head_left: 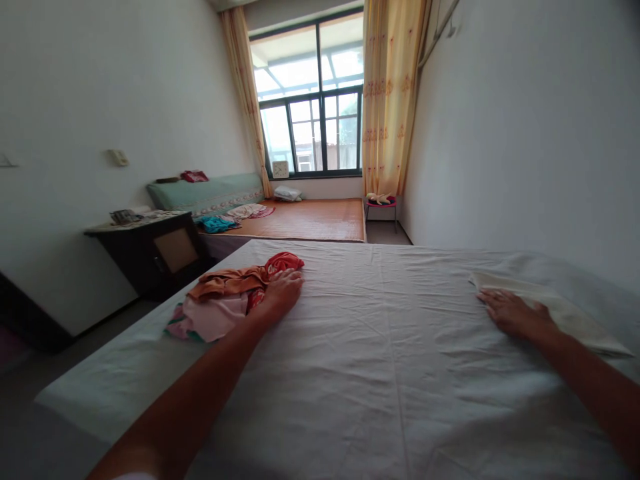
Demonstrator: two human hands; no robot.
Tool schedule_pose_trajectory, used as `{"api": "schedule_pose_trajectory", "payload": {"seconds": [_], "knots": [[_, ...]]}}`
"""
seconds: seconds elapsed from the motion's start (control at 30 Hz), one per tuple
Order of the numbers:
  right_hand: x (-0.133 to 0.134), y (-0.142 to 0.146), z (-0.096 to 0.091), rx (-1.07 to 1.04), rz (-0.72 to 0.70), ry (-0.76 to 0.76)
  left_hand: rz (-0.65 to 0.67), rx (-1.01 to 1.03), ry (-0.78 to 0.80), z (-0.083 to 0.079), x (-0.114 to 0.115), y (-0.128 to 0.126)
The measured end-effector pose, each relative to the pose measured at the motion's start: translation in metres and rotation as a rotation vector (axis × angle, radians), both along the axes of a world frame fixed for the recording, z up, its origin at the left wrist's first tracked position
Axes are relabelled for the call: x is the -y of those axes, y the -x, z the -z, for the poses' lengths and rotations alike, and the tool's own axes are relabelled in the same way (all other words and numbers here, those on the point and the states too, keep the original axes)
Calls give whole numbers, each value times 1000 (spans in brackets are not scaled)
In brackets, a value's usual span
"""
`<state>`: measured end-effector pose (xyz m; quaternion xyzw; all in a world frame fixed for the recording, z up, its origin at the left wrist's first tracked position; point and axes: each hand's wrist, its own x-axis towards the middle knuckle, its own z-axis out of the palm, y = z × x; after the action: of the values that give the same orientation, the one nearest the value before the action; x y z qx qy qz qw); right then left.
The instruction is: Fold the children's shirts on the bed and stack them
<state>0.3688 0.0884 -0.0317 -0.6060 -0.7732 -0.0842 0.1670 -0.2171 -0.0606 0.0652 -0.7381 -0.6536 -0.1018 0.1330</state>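
Observation:
On the white sheet [345, 373], my left hand [284, 288] rests against a red patterned cloth [286, 262] at the right end of a heap of garments. Its fingers are stretched out, partly over the red fabric. In that same heap lie an orange-brown garment [225, 283] and a pale pink one [215, 317], with a bit of green showing at the left edge. Farther right, my right hand [515, 313] lies flat with fingers spread on a folded off-white cloth [565, 313]. The palm hides part of that cloth.
Beyond the sheet's far edge stands a bed with a brown mat [315, 217], holding a blue cloth [217, 224]. A dark cabinet [175, 250] is at the left. A small stool [381, 201] stands below the yellow curtain [390, 100]. A white wall [520, 147] runs along the right.

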Motion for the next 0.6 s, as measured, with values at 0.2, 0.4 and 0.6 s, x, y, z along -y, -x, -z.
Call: {"api": "schedule_pose_trajectory", "payload": {"seconds": [0.2,0.4,0.6], "knots": [[14,70,-26,64,-3,-4,-304,-82,97,-40,6,55],[55,178,-63,-35,-296,-33,-215,21,48,-79,-35,14],[85,212,-63,-128,-453,-19,-201,346,107,-80,-49,13]]}}
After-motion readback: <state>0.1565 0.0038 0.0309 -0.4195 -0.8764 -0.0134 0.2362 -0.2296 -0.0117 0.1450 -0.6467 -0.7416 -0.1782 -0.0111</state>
